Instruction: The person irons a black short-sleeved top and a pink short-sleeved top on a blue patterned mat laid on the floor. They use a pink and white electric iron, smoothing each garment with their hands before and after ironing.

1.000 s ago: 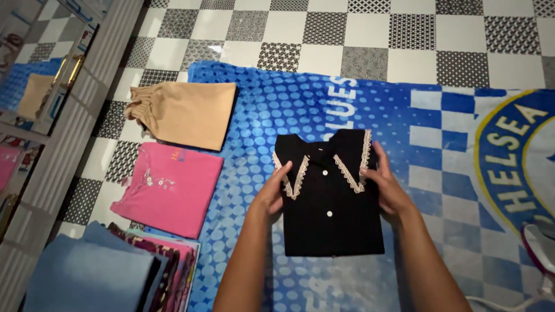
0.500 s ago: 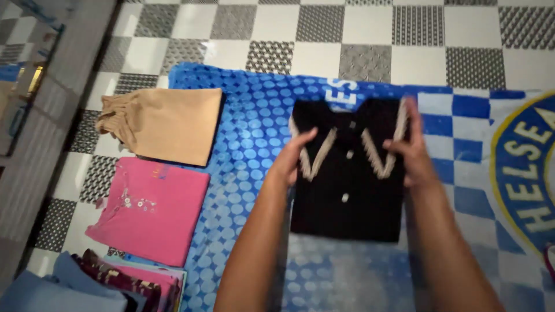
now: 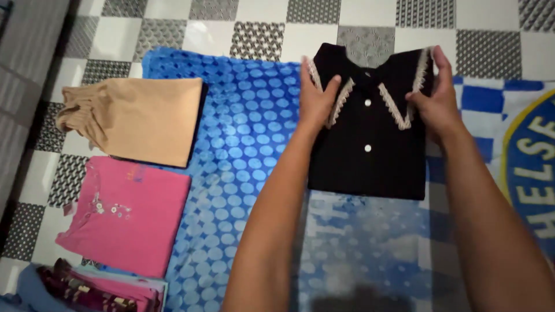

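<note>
Folded black shirt (image 3: pixel 370 144) held up over the far edge of the blue blanket (image 3: pixel 248 144), top end already past it above the checkered floor (image 3: pixel 260 23). Left hand (image 3: pixel 319 98) clamped on the left side, thumb on the lace collar, other fingers hidden behind the fabric; right hand (image 3: pixel 436 98) doing the same on the right, thumb across the front, fingers reaching up along the edge. Looks light and floppy, so probably sags or comes unfolded unless gripped on both sides near the collar like this. Buttons and lace trim likely the only snaggy bits. No real containers anywhere, just piles: tan piece (image 3: pixel 139 118) and pink top (image 3: pixel 130 216) lying flat at the left, stack of folded clothes (image 3: pixel 98 289) in the bottom corner.
</note>
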